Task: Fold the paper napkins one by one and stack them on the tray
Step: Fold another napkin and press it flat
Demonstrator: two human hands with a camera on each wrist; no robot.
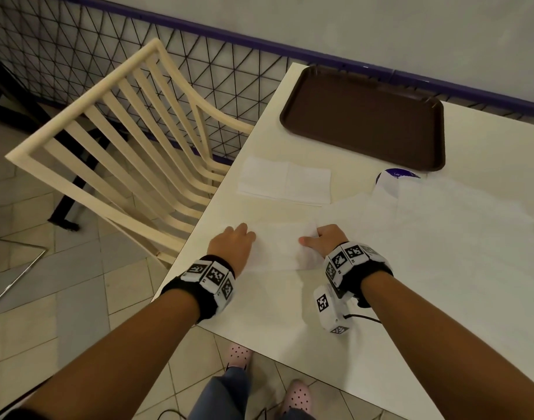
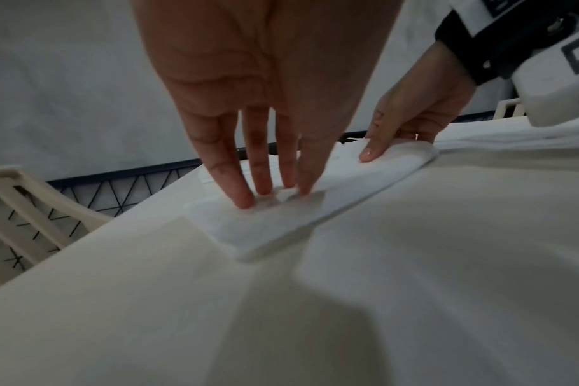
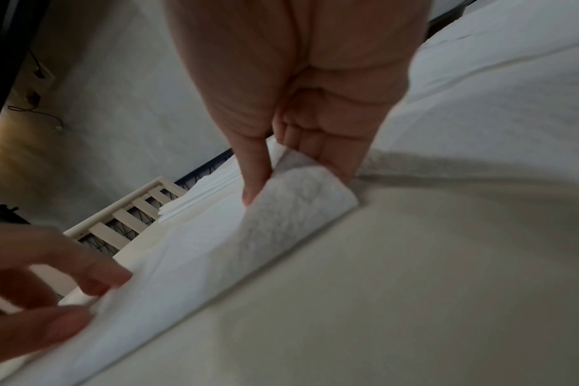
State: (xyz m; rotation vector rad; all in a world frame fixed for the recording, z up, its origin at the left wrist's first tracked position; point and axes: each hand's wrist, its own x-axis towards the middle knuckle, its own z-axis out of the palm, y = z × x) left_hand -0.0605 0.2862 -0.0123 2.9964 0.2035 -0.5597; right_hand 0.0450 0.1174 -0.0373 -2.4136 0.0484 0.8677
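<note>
A white paper napkin [image 1: 278, 247] lies on the cream table between my hands. My left hand [image 1: 234, 242] presses its left end flat with straight fingers [image 2: 238, 188]. My right hand [image 1: 320, 239] pinches the napkin's right end [image 3: 301, 198] between thumb and curled fingers and lifts it into a curl. A brown tray [image 1: 362, 119] sits at the back of the table with nothing on it. A folded napkin stack [image 1: 285, 184] lies in front of the tray on the left. More unfolded napkins [image 1: 441, 207] are spread to the right.
A cream slatted chair [image 1: 117, 140] stands at the table's left edge, before a black wire fence [image 1: 78, 50]. A round blue-rimmed sticker [image 1: 396, 177] peeks out near the tray's front edge. The table's near corner [image 1: 156, 295] is just beside my left wrist.
</note>
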